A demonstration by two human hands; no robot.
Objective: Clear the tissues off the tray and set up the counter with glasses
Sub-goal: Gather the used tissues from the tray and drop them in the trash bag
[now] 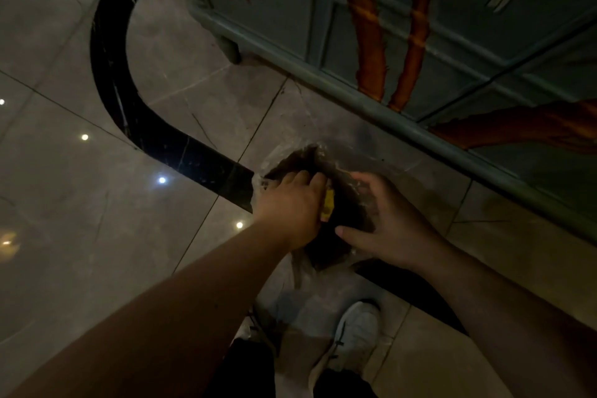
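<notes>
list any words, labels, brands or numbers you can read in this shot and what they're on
None: no readable text anywhere in this dim view.
The small yellow item at the left hand shows no legible print.
The clear plastic bag by the right hand is unmarked as far as can be seen.
The pale green painted cabinet carries orange stems and leaves only, no lettering.
The white shoe shows no brand mark.
</notes>
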